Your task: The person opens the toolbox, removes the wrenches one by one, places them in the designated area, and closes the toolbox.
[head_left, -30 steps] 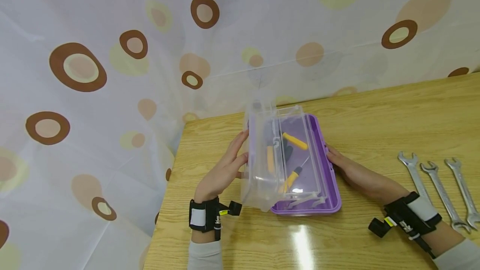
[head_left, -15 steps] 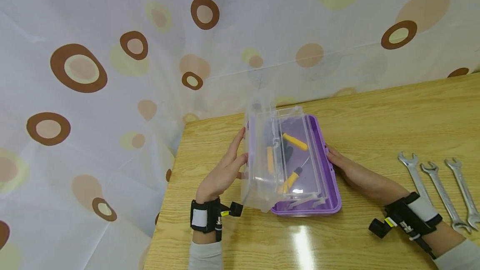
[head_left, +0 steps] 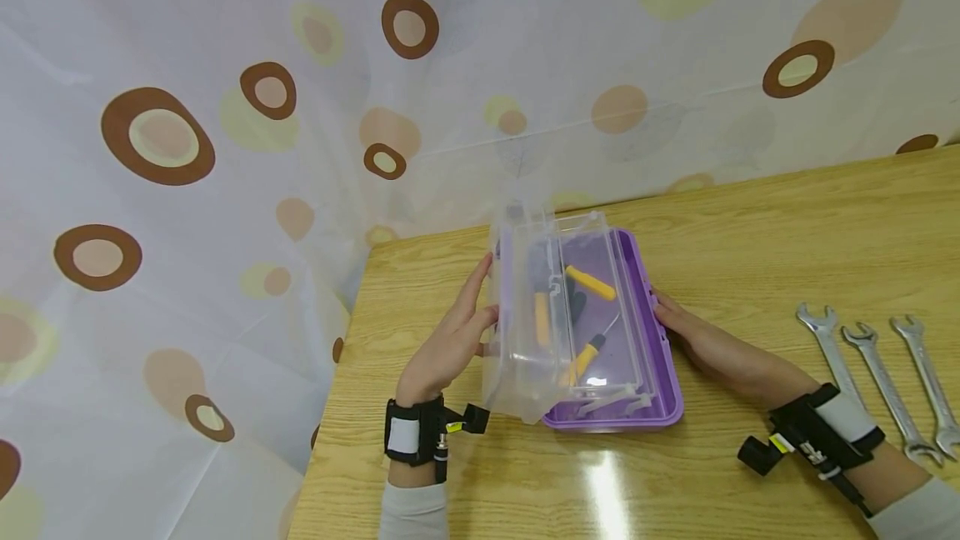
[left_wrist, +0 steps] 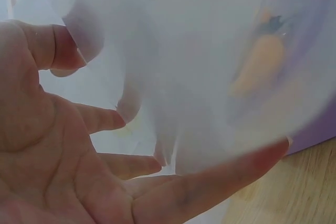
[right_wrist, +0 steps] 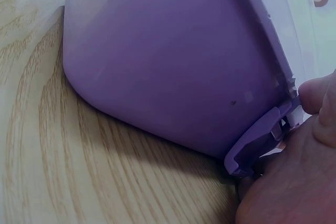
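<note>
A purple toolbox (head_left: 667, 390) stands on the table, its clear lid (head_left: 525, 357) raised on the left side. My left hand (head_left: 446, 348) touches the outside of that lid; in the left wrist view the fingers of my left hand (left_wrist: 63, 145) are spread and fairly straight against it. My right hand (head_left: 720, 357) rests against the box's right side, by a purple latch (right_wrist: 257, 140) in the right wrist view; most of its fingers are hidden. Inside, under a clear tray (head_left: 633, 332), lie yellow-handled screwdrivers (head_left: 585, 358), partly seen through the plastic.
Three metal open-end wrenches (head_left: 888, 390) lie side by side on the wooden table (head_left: 750, 248) at the right, next to my right forearm. A patterned curtain (head_left: 315, 148) hangs behind the table and along its left edge.
Almost nothing differs. My left wrist has shifted very slightly to the right, and the lid's edge with it; my right hand and the box stay put.
</note>
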A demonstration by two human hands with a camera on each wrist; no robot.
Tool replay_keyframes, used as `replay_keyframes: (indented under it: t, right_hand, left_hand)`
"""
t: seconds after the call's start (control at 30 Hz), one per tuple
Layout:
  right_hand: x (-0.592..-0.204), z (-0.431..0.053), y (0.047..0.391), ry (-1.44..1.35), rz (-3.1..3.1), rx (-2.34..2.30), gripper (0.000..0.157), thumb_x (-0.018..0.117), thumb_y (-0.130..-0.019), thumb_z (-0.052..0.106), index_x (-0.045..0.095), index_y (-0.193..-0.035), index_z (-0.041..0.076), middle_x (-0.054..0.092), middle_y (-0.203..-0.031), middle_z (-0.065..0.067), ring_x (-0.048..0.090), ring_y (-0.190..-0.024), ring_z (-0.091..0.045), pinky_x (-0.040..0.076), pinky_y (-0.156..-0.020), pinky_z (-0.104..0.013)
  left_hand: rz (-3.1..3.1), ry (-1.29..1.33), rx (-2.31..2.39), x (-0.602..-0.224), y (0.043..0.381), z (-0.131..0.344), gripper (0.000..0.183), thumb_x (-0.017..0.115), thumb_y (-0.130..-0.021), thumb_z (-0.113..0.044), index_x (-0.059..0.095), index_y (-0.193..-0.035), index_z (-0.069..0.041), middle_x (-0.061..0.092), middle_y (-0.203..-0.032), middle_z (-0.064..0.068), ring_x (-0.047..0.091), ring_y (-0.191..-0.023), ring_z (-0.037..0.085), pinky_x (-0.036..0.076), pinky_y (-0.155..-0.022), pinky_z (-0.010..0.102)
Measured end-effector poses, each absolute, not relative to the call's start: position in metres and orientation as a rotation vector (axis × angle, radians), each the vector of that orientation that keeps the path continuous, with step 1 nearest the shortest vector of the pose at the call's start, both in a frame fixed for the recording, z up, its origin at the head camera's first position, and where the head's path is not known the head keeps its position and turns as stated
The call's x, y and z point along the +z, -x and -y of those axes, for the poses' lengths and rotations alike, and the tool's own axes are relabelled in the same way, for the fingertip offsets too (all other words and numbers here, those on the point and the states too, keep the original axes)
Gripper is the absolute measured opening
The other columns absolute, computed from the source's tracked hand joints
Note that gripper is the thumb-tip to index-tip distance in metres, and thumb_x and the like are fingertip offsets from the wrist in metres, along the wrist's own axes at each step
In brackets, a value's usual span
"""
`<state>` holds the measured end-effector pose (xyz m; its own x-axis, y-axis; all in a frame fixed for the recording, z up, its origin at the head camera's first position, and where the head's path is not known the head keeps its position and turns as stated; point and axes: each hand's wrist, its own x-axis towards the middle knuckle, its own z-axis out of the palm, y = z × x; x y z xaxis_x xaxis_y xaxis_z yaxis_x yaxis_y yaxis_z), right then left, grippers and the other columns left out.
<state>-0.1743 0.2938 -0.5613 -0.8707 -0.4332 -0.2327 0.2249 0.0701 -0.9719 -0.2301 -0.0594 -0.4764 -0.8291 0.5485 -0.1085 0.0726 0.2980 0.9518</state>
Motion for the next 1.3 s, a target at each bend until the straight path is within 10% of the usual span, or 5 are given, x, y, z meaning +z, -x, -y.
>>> replay_keyframes:
  t: [0.57,1.3]
  right_hand:
    - [-0.562,-0.294,0.175,0.201,-1.881,-1.854,0.073,0.024,-0.114,0.051,-0.016,-0.167,0.018,-0.025,-0.172,-0.013,-0.029,-0.154,-0.040,-0.016,-0.118,-0.071]
    - [-0.561,-0.295,0.174,0.208,-1.887,-1.846,0.072,0.023,-0.115,0.050,-0.014,-0.167,0.019,-0.024,-0.173,-0.012,-0.029,-0.154,-0.039,-0.016,-0.118,-0.072]
  left_hand:
    - [-2.205,-0.572,1.569,-0.480,0.231,0.052,0.069,0.049,-0.107,-0.028,0.017,-0.165,-0.045,0.007,-0.174,-0.007,0.035,-0.150,0.029,0.053,-0.101,0.061]
    - [-2.274,-0.623,1.547,-0.480,0.230,0.045,0.074,0.051,-0.103,-0.027,0.017,-0.168,-0.037,0.012,-0.174,-0.004,0.065,-0.118,0.032,0.058,-0.095,0.045]
